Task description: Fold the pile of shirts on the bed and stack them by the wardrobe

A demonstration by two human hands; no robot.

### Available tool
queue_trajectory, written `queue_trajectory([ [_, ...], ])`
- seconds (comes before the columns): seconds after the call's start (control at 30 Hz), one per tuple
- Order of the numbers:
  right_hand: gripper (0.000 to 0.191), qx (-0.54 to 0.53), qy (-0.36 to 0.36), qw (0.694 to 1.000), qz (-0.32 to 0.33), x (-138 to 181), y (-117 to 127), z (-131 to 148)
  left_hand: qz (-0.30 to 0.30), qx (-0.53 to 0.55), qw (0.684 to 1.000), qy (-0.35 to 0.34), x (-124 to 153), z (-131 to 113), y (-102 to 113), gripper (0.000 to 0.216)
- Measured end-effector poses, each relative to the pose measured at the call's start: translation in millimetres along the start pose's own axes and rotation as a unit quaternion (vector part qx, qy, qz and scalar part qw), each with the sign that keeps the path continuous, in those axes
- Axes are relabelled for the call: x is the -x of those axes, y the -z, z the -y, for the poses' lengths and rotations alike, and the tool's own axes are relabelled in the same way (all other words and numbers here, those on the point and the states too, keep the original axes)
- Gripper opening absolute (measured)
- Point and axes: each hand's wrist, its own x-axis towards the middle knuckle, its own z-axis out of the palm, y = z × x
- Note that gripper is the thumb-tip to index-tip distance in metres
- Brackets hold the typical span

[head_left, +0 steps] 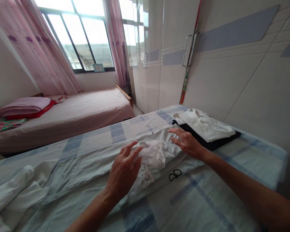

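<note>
A pale garment with white lace trim (152, 158) lies stretched across the checked blue and white bed sheet (207, 196). My left hand (123, 170) rests flat on it just left of the lace, fingers stretched out. My right hand (187, 141) lies open on the garment's right part, fingers spread. Just beyond my right hand sits a folded white shirt (205, 124) on top of a folded black garment (215, 143).
More white cloth (7, 193) is bunched at the bed's left end. A second bed (87, 106) with pink bedding and a folded pink blanket (24, 104) stands behind, under the window. A wardrobe (174, 54) lines the right wall.
</note>
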Motion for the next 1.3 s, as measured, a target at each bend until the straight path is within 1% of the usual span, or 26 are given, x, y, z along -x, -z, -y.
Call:
queue_trajectory([
  [0.03, 0.037, 0.007, 0.016, 1.000, 0.012, -6, 0, 1, 0.037, -0.038, 0.998, -0.036, -5, 2, 3, 0.035],
  [0.07, 0.038, 0.022, 0.012, 1.000, 0.015, -13, 0, 0, 0.071, -0.066, 0.994, -0.049, -11, 6, 7, 0.035],
  [0.1, 0.037, 0.044, -0.012, 0.999, 0.009, -21, 0, -4, 0.100, -0.088, 0.990, -0.038, -16, 15, 13, 0.036],
  [0.13, 0.037, 0.072, -0.049, 0.996, -0.006, -28, 0, -11, 0.119, -0.110, 0.987, -0.010, -19, 27, 21, 0.039],
  [0.2, 0.036, 0.140, -0.116, 0.983, -0.028, -43, 0, -30, 0.131, -0.157, 0.976, 0.076, -21, 65, 43, 0.045],
  [0.23, 0.037, 0.177, -0.127, 0.976, -0.021, -49, -1, -40, 0.131, -0.194, 0.967, 0.102, -19, 89, 56, 0.046],
  [0.3, 0.038, 0.235, -0.113, 0.965, 0.018, -59, -3, -57, 0.145, -0.246, 0.950, 0.129, -8, 138, 81, 0.048],
  [0.37, 0.036, 0.261, -0.088, 0.960, 0.054, -66, -8, -68, 0.177, -0.260, 0.930, 0.187, 7, 179, 102, 0.049],
  [0.4, 0.034, 0.265, -0.081, 0.959, 0.063, -68, -10, -70, 0.195, -0.255, 0.926, 0.201, 14, 193, 109, 0.049],
  [0.47, 0.029, 0.274, -0.079, 0.956, 0.076, -72, -14, -72, 0.213, -0.243, 0.923, 0.210, 26, 212, 120, 0.049],
  [0.53, 0.025, 0.288, -0.084, 0.950, 0.084, -75, -16, -72, 0.204, -0.245, 0.923, 0.216, 34, 220, 125, 0.047],
  [0.6, 0.022, 0.301, -0.093, 0.945, 0.085, -79, -15, -73, 0.188, -0.247, 0.924, 0.225, 40, 225, 130, 0.041],
  [0.7, 0.025, 0.320, -0.116, 0.939, 0.057, -86, -10, -78, 0.168, -0.212, 0.932, 0.242, 49, 232, 137, 0.030],
  [0.77, 0.027, 0.327, -0.131, 0.935, 0.038, -89, -10, -82, 0.147, -0.188, 0.933, 0.268, 55, 234, 140, 0.028],
  [0.9, 0.022, 0.326, -0.139, 0.935, 0.036, -92, -19, -85, 0.108, -0.200, 0.919, 0.322, 60, 227, 139, 0.032],
  [1.03, 0.026, 0.329, -0.150, 0.932, 0.008, -95, -25, -83, 0.047, -0.217, 0.900, 0.374, 58, 213, 136, 0.038],
  [1.1, 0.026, 0.328, -0.152, 0.933, 0.003, -96, -24, -81, 0.050, -0.237, 0.896, 0.371, 58, 207, 135, 0.041],
  [1.17, 0.027, 0.326, -0.154, 0.933, -0.004, -97, -21, -79, 0.052, -0.265, 0.898, 0.347, 61, 201, 133, 0.042],
  [1.3, 0.033, 0.313, -0.162, 0.935, -0.044, -102, -11, -76, -0.010, -0.295, 0.903, 0.311, 62, 195, 136, 0.043],
])
